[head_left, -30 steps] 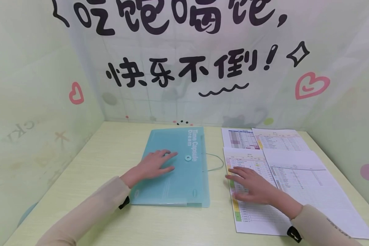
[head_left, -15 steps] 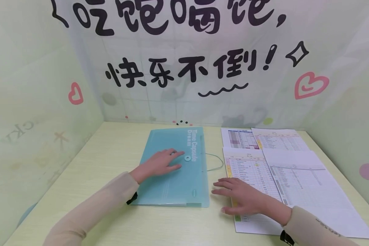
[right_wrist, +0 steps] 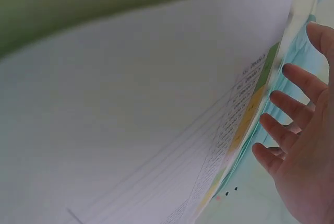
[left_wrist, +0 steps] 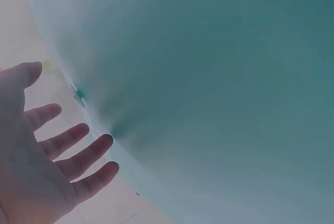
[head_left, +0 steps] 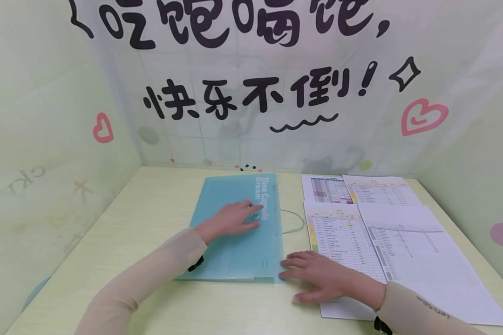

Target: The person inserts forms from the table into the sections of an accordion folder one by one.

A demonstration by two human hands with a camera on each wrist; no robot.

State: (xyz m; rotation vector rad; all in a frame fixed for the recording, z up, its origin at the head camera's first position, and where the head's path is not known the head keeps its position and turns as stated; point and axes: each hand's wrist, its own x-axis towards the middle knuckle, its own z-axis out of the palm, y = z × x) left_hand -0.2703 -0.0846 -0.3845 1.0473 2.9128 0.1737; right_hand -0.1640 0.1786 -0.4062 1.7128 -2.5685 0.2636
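Note:
A light blue plastic document folder (head_left: 234, 256) lies flat on the table, with white "Time Capsule Dream" lettering along its right side. My left hand (head_left: 230, 221) is over the folder with fingers extended, partly covering the round button (head_left: 257, 215). In the left wrist view, the spread fingers (left_wrist: 83, 158) hold nothing. My right hand (head_left: 324, 277) is at the folder's lower right edge, its fingertips near or on that edge; contact is hard to tell. The right wrist view has its fingers (right_wrist: 292, 109) spread beside the printed sheet (right_wrist: 156, 78). A thin elastic cord (head_left: 302, 223) loops out from the folder's right edge.
Several printed sheets (head_left: 440, 270) lie overlapping on the right of the table, partly under my right forearm. The pale wood-look table (head_left: 151, 200) is bounded by a lettered back curtain (head_left: 218, 149) and light green side walls.
My left hand has moved right across the folder to its button. My right hand has come left and nearer to me, from over the sheets to the folder's edge. Folder and sheets have stayed put.

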